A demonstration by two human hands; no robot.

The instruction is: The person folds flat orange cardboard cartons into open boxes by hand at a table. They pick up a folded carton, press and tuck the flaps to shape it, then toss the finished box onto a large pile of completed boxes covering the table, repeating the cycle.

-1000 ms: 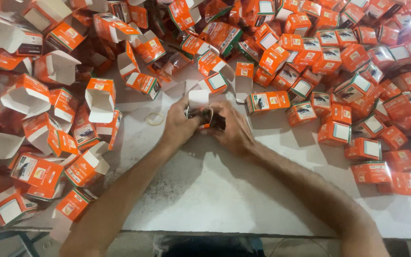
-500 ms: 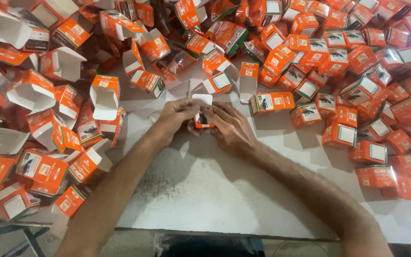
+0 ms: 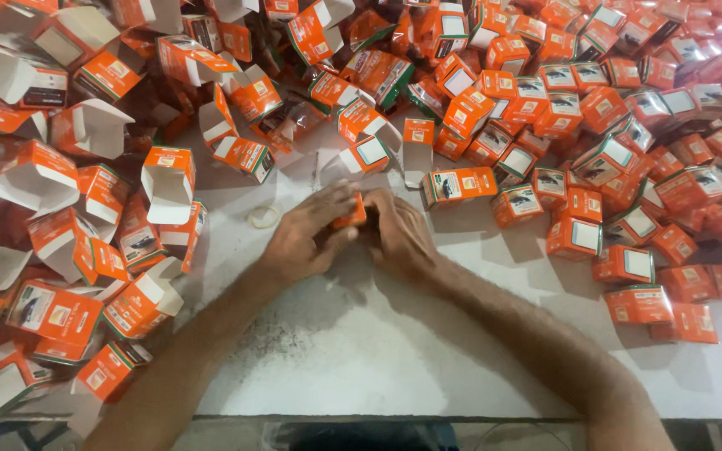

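Both hands — left hand (image 3: 302,238) and right hand (image 3: 401,234) — close together around one small orange carton (image 3: 350,214) above the white table (image 3: 428,359). Closed cartons (image 3: 620,209) pile up on the right; open, unfilled cartons (image 3: 85,209) on the left suggest plenty remains.

The small orange box (image 3: 349,212) pinched between both hands looks like thin printed cardboard with a slight sheen. The heaped boxes (image 3: 595,150) across the upper frame are the same glossy orange card; the open ones (image 3: 39,179) at left show matt white, uncoated insides. The tabletop (image 3: 394,351) is a matt, off-white surface, scuffed and speckled grey near the lower middle. A rubber band (image 3: 263,217) lies left of centre, pale and dull.
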